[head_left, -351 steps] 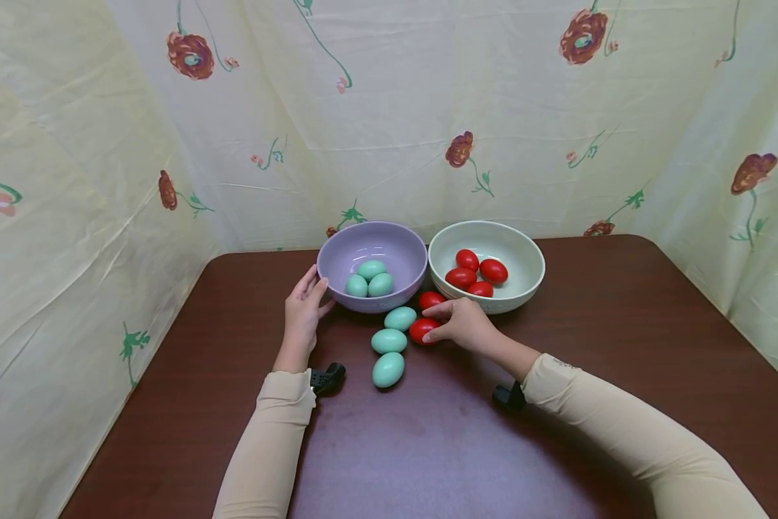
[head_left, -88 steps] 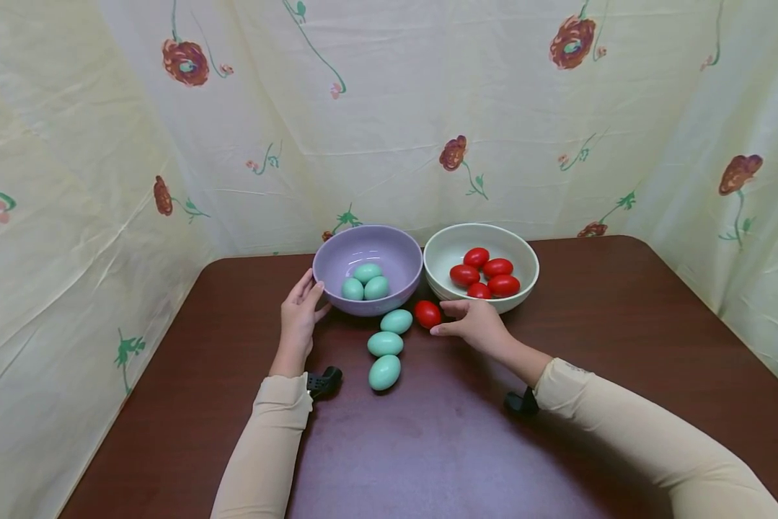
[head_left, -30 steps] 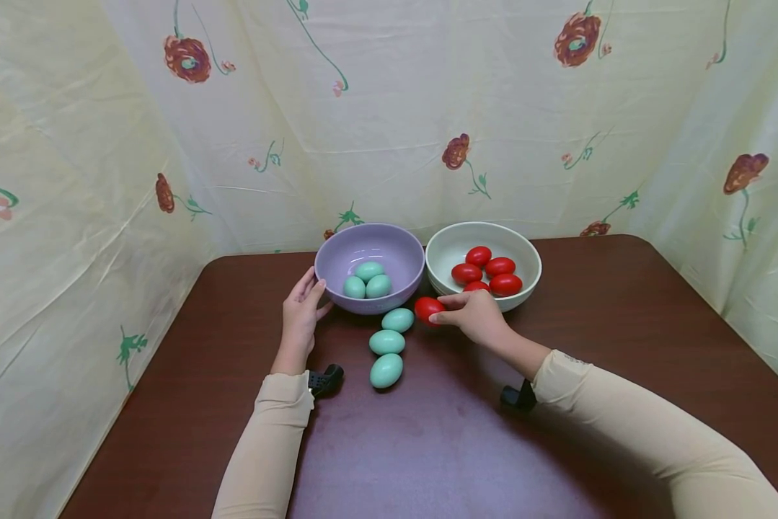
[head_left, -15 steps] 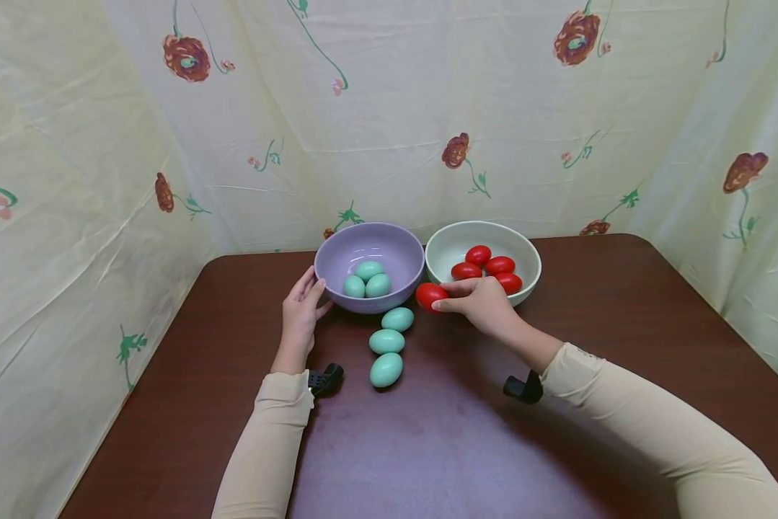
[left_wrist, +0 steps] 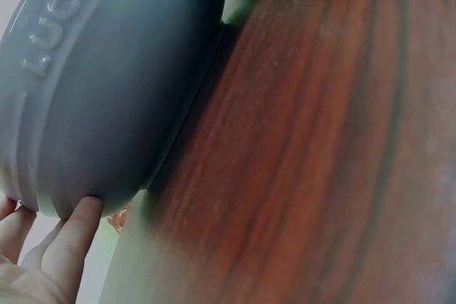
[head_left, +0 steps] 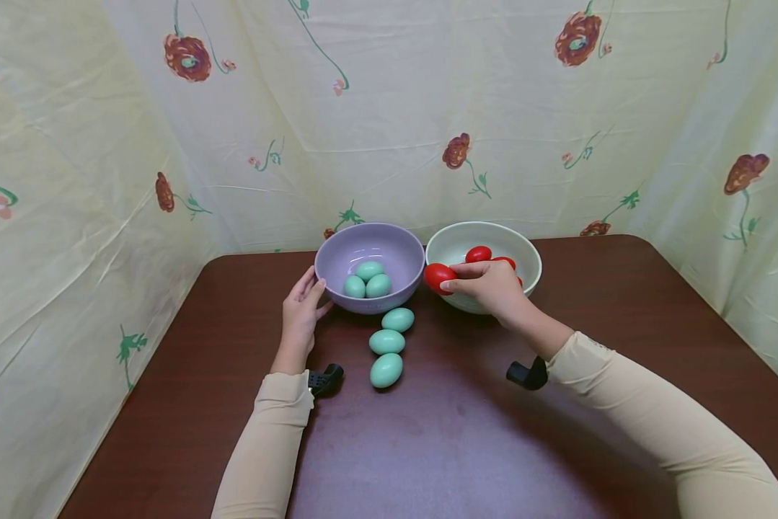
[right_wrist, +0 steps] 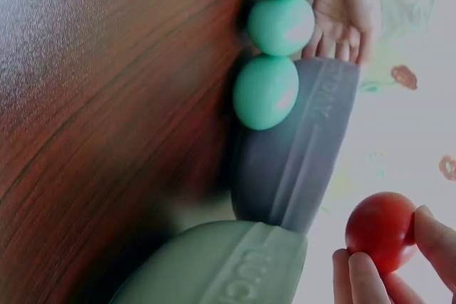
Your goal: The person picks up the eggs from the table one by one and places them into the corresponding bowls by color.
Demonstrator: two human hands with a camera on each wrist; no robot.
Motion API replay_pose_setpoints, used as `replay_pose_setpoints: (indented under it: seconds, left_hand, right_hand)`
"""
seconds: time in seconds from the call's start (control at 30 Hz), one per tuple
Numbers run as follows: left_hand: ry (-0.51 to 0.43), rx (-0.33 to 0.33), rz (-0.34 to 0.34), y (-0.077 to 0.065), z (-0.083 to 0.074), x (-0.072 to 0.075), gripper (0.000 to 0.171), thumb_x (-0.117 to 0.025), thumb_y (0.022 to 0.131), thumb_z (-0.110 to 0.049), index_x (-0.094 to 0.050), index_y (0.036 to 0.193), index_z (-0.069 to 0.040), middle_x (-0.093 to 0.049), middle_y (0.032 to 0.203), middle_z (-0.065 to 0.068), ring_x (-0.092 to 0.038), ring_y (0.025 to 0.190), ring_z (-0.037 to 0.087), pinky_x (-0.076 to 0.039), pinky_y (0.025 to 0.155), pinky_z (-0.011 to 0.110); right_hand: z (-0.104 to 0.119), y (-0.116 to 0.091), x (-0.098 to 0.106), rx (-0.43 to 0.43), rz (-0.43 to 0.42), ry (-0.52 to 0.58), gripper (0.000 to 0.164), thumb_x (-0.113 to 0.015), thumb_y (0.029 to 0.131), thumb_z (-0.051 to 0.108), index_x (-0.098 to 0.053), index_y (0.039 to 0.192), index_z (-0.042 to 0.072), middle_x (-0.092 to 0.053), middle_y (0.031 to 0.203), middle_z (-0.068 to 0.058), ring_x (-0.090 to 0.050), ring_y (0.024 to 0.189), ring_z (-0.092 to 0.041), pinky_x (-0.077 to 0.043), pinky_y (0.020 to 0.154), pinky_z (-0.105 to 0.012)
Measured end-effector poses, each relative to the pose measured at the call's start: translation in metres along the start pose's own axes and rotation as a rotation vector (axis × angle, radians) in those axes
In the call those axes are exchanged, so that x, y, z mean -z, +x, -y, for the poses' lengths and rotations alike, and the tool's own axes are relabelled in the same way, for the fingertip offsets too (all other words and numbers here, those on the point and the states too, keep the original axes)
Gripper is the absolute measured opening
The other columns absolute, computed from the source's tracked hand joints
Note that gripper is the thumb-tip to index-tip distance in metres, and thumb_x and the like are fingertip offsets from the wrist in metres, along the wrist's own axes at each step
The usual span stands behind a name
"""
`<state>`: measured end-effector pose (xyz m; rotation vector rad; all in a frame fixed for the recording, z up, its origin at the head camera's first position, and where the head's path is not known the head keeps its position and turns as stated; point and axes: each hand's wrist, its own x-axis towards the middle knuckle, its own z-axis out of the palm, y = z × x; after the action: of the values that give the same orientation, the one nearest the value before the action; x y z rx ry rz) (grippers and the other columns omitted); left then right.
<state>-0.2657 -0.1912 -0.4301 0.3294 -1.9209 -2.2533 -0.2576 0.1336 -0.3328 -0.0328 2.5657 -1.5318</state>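
My right hand (head_left: pixel 492 290) pinches a red egg (head_left: pixel 438 279) between thumb and fingers, held up at the front left rim of a pale green bowl (head_left: pixel 452 249). Inside that bowl lie other red eggs (head_left: pixel 478 254), partly hidden behind the hand. To its left stands a purple bowl (head_left: pixel 395 251) with three mint-green eggs (head_left: pixel 369 271) in it. My left hand (head_left: pixel 300 316) touches the purple bowl's left side, fingertips against the outer wall, as the left wrist view shows too. The right wrist view shows the pinched egg apart from the bowls.
Three more mint-green eggs (head_left: pixel 387 342) lie in a line on the dark brown table (head_left: pixel 427 447), in front of the purple bowl. A flowered cloth (head_left: pixel 389 108) hangs behind the table and along its sides. Each wrist carries a black camera mount (head_left: pixel 326 380).
The right hand has taken the red egg from the table by the bowls and raised it to the pale green bowl's rim. Earlier, another red egg went into that bowl. The left hand stays put.
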Motion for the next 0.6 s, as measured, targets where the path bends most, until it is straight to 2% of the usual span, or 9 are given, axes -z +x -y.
replay_pose_setpoints:
  seconds: [0.1,0.23,0.33,0.53,0.6]
  left_hand:
    - [0.002,0.006,0.006,-0.001,-0.001,0.000,0.056,-0.060,0.100,-0.025,-0.041,0.153,-0.017,-0.034,0.161,0.004,-0.046,0.141,0.020,-0.048,0.106,0.049]
    - [0.004,0.018,0.014,-0.002,-0.003,0.000,0.057,-0.059,0.101,-0.026,-0.039,0.154,-0.018,-0.033,0.162,0.003,-0.045,0.142,0.020,-0.047,0.107,0.048]
    - [0.004,0.020,0.015,-0.002,-0.004,0.000,0.058,-0.059,0.100,-0.027,-0.039,0.154,-0.019,-0.032,0.162,0.003,-0.044,0.142,0.020,-0.046,0.107,0.048]
    - [0.010,0.025,0.010,-0.002,-0.004,0.001,0.057,-0.060,0.100,-0.027,-0.040,0.153,-0.019,-0.033,0.162,0.003,-0.045,0.142,0.020,-0.046,0.107,0.047]
    - [0.008,0.024,0.010,-0.001,-0.003,0.001,0.057,-0.060,0.100,-0.027,-0.040,0.153,-0.019,-0.033,0.162,0.003,-0.045,0.142,0.020,-0.047,0.107,0.048]
  right_hand:
    - [-0.001,0.003,0.002,-0.009,0.002,0.032,0.048,-0.077,0.086,0.031,-0.068,0.129,0.009,-0.064,0.132,-0.015,-0.057,0.121,-0.030,-0.053,0.081,-0.022]
    - [-0.003,0.006,0.005,-0.018,0.001,0.047,0.049,-0.077,0.087,0.032,-0.067,0.130,0.009,-0.063,0.132,-0.016,-0.064,0.109,-0.030,-0.057,0.085,-0.028]
    - [-0.004,0.008,0.008,-0.027,-0.004,0.035,0.051,-0.076,0.087,0.036,-0.067,0.131,0.011,-0.059,0.134,-0.014,-0.058,0.111,-0.025,-0.057,0.086,-0.033]
    - [-0.008,0.013,0.013,-0.026,-0.026,0.022,0.052,-0.076,0.087,0.036,-0.066,0.131,0.010,-0.058,0.137,-0.016,-0.052,0.119,-0.028,-0.053,0.072,-0.017]
    - [-0.010,0.014,0.014,-0.024,-0.036,0.012,0.052,-0.076,0.087,0.035,-0.066,0.131,0.009,-0.058,0.138,-0.017,-0.051,0.120,-0.027,-0.050,0.069,-0.015]
